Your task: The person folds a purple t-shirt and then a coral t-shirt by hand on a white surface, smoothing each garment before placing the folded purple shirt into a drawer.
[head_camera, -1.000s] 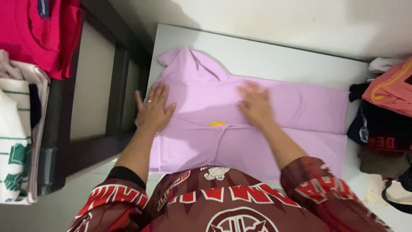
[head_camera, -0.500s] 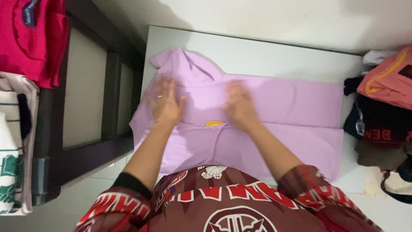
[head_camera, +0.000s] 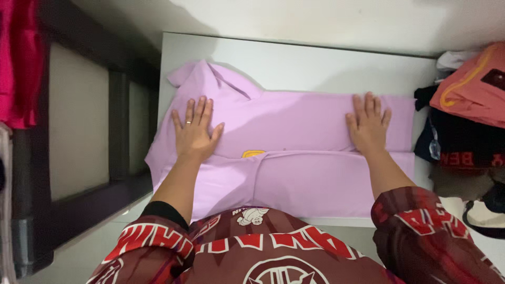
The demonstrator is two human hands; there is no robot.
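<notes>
white table (head_camera: 294,63) fills the middle of the frame, set against a pale wall along the top edge, with a dark frame of bars in the left third and a heap of clothes (head_camera: 465,121) at the right edge, coral on top and dark pieces under it. a pink cloth (head_camera: 18,63) hangs in the upper left corner.

a lilac shirt (head_camera: 294,158) lies across the table, its length running left to right, collar toward the upper left and hem toward the right. a long fold line runs level through the middle of the frame, and a small yellow patch shows on it just left of centre.

left hand (head_camera: 194,131) lies flat on the collar end, fingers spread wide and pointing up the frame, a ring on one finger, holding nothing. right hand (head_camera: 368,123) lies flat on the hem end in the same way, fingers wide, palm down, gripping nothing. the two are well apart, with most of the shirt between them and the lower layer nearer the bottom of the frame, below the palms.

pressing like this seems to work best with the palms kept flat and the pressure even, pushed outward along the fold line so the cloth stays taut and the two layers keep their edges matched; the loose collar at upper left looks the likeliest part to bunch.
</notes>
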